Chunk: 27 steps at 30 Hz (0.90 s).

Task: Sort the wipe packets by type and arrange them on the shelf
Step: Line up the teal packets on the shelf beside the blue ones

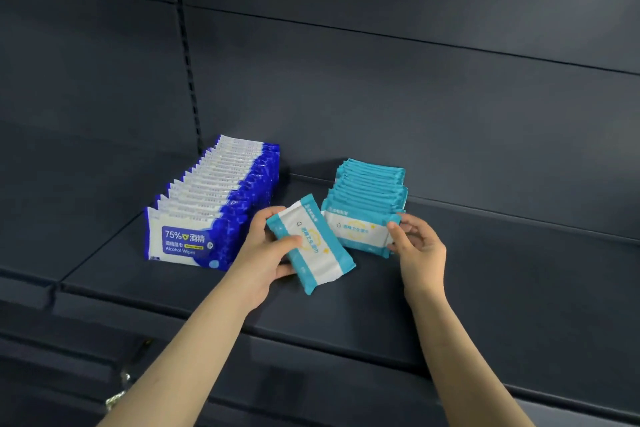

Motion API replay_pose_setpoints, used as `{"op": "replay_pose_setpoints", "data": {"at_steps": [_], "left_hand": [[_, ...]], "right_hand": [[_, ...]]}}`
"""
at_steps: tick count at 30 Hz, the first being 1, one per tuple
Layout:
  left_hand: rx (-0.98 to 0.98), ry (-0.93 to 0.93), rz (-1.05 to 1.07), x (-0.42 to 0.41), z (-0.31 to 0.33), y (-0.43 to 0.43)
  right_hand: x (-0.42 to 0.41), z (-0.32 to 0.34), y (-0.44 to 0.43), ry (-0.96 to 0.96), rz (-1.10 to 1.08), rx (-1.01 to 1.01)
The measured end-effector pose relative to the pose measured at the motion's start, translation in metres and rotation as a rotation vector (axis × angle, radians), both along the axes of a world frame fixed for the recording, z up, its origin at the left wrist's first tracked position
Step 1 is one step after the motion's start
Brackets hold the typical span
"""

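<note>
A row of dark blue and white alcohol wipe packets (214, 204) stands upright on the dark shelf (502, 270), left of centre. To its right stands a shorter row of teal and white wipe packets (367, 204). My left hand (266, 253) holds one loose teal packet (311, 243), tilted, just in front of the gap between the two rows. My right hand (419, 243) pinches the right edge of the front teal packet (356, 230) of the row with thumb and fingers.
The shelf's back panel (381, 97) rises behind both rows, with a slotted upright (187, 55) at the left. Bare shelf surface stretches to the right of the teal row. A lower shelf edge (311, 357) runs below my forearms.
</note>
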<state>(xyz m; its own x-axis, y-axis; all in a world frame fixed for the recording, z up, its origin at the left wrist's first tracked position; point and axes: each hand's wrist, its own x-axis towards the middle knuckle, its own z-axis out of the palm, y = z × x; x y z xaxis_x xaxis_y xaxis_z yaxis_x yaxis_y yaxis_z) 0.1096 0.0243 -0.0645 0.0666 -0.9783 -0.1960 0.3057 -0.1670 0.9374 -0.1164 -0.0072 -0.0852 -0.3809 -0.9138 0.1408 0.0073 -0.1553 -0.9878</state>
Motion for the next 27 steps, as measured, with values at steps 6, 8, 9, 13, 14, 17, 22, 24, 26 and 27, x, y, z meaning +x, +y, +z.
{"op": "replay_pose_setpoints", "data": {"at_steps": [6, 8, 9, 13, 14, 17, 22, 24, 26, 27], "left_hand": [[0.007, 0.134, -0.016, -0.009, -0.007, -0.006], [0.010, 0.193, -0.050, -0.018, -0.006, -0.009], [0.015, 0.215, -0.067, -0.023, -0.007, -0.011], [-0.032, 0.125, -0.087, -0.043, -0.015, -0.020], [-0.079, -0.006, -0.068, -0.046, -0.018, -0.021], [-0.276, -0.517, -0.018, -0.048, -0.023, -0.020], [-0.470, -0.882, 0.001, -0.034, -0.026, -0.032], [-0.521, -1.064, -0.026, -0.025, -0.023, -0.043], [-0.550, -1.138, -0.085, -0.019, -0.023, -0.053], [-0.567, -1.112, -0.124, -0.017, -0.024, -0.057]], "right_hand": [[-0.003, 0.000, 0.010, -0.022, -0.056, -0.017], [-0.004, -0.001, 0.017, 0.046, -0.054, 0.012], [-0.004, -0.001, 0.021, 0.067, -0.029, 0.031], [-0.005, -0.002, 0.030, 0.114, 0.122, 0.083], [-0.006, -0.002, 0.031, 0.112, 0.129, 0.070], [-0.005, -0.002, 0.028, 0.101, 0.080, 0.009], [0.007, -0.004, 0.017, 0.296, -0.040, -0.072], [0.013, -0.005, 0.015, 0.329, -0.070, -0.097], [0.013, -0.007, 0.016, 0.361, -0.086, -0.104], [0.012, -0.009, 0.017, 0.374, -0.081, -0.084]]}}
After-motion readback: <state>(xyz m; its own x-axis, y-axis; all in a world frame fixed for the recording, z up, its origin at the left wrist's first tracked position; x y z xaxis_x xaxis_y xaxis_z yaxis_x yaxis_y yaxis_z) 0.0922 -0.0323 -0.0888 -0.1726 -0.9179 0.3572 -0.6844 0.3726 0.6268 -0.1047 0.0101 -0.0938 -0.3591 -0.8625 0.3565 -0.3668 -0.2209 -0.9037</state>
